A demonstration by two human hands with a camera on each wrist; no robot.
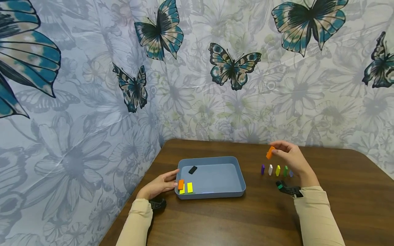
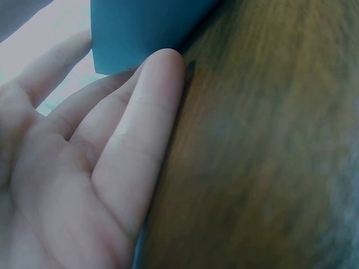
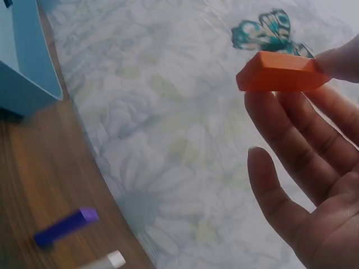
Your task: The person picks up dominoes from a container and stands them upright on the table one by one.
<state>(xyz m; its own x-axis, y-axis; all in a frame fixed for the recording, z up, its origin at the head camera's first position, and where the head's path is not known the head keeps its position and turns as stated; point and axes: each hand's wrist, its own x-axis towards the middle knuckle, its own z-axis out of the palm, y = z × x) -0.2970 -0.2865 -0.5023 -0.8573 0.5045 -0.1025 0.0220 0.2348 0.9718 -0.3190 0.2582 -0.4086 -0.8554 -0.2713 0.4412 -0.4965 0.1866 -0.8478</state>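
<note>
Smooth, plastic-looking orange block (image 3: pixel 283 73) and matt blue-grey tray (image 1: pixel 215 176); wood-grained, faintly glossy tabletop (image 1: pixel 221 222); creased, cloth-like backdrop (image 1: pixel 191 116).

There are ten blocks (image 1: pixel 278 170): three yellow (image 1: pixel 189 187), two orange (image 1: pixel 181 185), one black (image 1: pixel 192 170), one purple (image 1: pixel 263 169), one white (image 1: pixel 270 170), one green (image 1: pixel 285 171), one blue (image 1: pixel 291 173). One tray (image 1: pixel 215 177), one table (image 1: pixel 215 222), one left hand (image 1: pixel 158 184), one right hand (image 1: pixel 290 159), two wristbands (image 1: pixel 290 190) and six butterflies (image 1: pixel 158 31) show.

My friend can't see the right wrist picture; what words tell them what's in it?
A right hand holds an orange rectangular block in front of a pale flower-patterned backdrop with a teal butterfly. At lower left, a purple rectangular block and part of a white one sit on a brown wooden table; part of a blue tray shows upper left.
</note>
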